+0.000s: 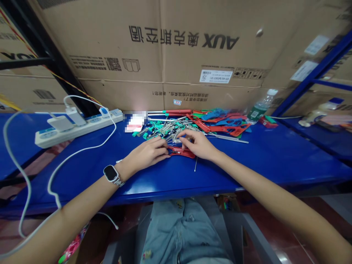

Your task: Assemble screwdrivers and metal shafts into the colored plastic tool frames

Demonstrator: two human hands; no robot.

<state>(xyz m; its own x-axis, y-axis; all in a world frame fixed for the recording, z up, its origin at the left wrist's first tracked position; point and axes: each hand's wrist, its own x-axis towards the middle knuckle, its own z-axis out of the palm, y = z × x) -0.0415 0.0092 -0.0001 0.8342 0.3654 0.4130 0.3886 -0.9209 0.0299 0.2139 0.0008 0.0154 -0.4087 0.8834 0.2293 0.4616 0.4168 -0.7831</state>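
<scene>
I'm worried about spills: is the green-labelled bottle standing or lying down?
Standing: the bottle has its white cap uppermost and its base down at the blue table.

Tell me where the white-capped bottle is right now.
In the head view, the white-capped bottle is at the back right of the blue table, beside the red and blue plastic pieces and before the large cardboard box.

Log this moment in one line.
left hand: holding red piece | right hand: at red piece | beyond: heap of metal-and-green parts | right rear: bottle
</scene>
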